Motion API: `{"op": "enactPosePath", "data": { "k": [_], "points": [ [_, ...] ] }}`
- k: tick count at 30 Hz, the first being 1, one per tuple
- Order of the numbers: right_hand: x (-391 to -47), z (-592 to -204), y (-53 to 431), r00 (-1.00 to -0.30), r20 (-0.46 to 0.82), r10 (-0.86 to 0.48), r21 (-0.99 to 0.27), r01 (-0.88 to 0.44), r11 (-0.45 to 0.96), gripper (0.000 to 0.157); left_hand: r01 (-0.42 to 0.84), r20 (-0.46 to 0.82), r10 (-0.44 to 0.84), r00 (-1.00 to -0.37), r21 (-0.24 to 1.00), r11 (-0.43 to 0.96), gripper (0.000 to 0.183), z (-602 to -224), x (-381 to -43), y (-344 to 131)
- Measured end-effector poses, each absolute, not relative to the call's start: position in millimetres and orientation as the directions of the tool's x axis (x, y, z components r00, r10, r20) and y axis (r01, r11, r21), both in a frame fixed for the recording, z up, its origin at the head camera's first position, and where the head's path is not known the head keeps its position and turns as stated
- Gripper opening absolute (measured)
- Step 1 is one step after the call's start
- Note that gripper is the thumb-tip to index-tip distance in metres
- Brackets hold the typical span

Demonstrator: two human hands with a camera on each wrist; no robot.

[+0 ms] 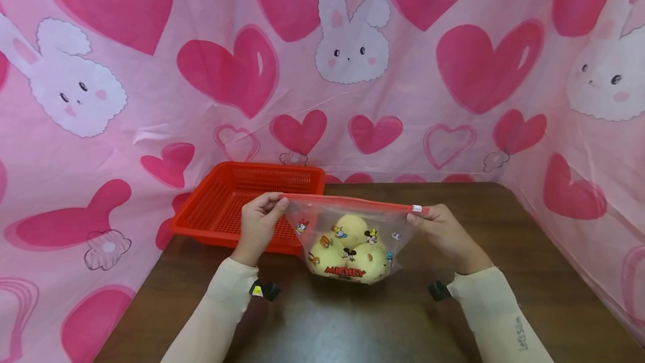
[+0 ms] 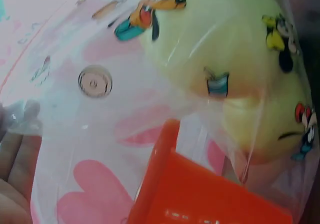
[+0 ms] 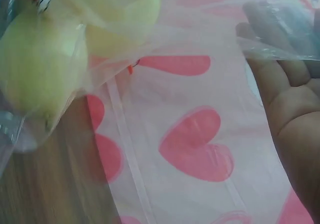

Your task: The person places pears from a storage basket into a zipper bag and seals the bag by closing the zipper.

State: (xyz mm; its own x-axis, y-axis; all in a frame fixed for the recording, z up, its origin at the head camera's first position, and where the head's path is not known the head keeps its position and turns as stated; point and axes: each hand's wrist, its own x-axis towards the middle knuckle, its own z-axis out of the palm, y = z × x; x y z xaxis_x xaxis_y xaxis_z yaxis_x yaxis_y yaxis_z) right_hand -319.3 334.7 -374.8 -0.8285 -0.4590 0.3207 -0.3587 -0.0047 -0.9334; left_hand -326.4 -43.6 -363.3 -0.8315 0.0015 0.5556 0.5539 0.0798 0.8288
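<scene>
A clear slider zip bag (image 1: 398, 234) with cartoon prints and a red top strip hangs between my two hands in the head view. Inside it sit pale yellow round fruits (image 1: 370, 259), three of them showing, bunched at the bottom. My left hand (image 1: 259, 223) pinches the left top corner, thumb toward me. At the other end my right hand (image 1: 448, 234) pinches the right corner, just beyond the white slider (image 1: 417, 208). The strip is stretched nearly straight. In the left wrist view the fruit (image 2: 210, 49) presses against the printed film, and the right wrist view shows fruit (image 3: 42, 59) too.
A red plastic basket (image 1: 201, 231) with perforated walls stands at the back left, partly behind my left hand and the bag. Beneath everything is a brown wooden table (image 1: 504, 223). Pink cloth (image 1: 383, 94) with hearts and rabbits hangs around its back and sides.
</scene>
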Motion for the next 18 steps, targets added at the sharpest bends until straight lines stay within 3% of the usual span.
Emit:
{"op": "enactPosePath", "data": {
  "k": [8,18],
  "points": [
    [-321,-374,329,-0.817,0.304,-0.491,-0.953,-0.252,-0.17,0.025,0.477,0.462,0.164,-0.872,0.877,0.063,0.014,-376,-337,-71],
    [-322,-377,323,-0.772,0.387,-0.505,-0.919,-0.28,-0.277,0.032,0.543,0.5,0.377,-0.78,0.839,0.012,0.023,-366,-328,-76]
  ]
}}
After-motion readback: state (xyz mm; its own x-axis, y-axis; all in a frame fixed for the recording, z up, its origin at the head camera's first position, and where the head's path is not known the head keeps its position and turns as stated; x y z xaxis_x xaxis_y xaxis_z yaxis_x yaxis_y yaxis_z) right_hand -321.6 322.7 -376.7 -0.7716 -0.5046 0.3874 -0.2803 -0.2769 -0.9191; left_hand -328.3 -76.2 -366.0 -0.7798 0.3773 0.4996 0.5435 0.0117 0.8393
